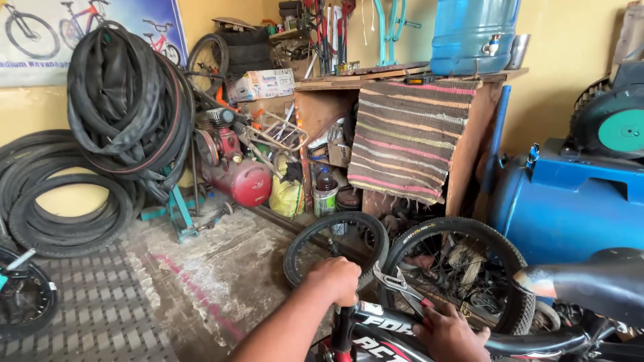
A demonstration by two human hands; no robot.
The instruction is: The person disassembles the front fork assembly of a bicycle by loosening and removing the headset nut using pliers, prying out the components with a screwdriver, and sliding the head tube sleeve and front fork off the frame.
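Head view: left hand (335, 278) fisted over the top of a black tubular bicycle frame (376, 335), right hand (448, 332) pressed flat on that frame, fingers loosely curled (whether actually gripping, cannot tell). Just beyond the frame, a knobby black spoked wheel (459, 268); left of it, a loose black rubber tyre (335, 245). Likely risk: frame tipping toward the wheel if the fist slackens, fingers pinched against spokes. Both forearms angled downward.

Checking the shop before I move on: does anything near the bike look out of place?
A loose black tyre leans upright on the floor beside the bike's wheel, just beyond the left hand.
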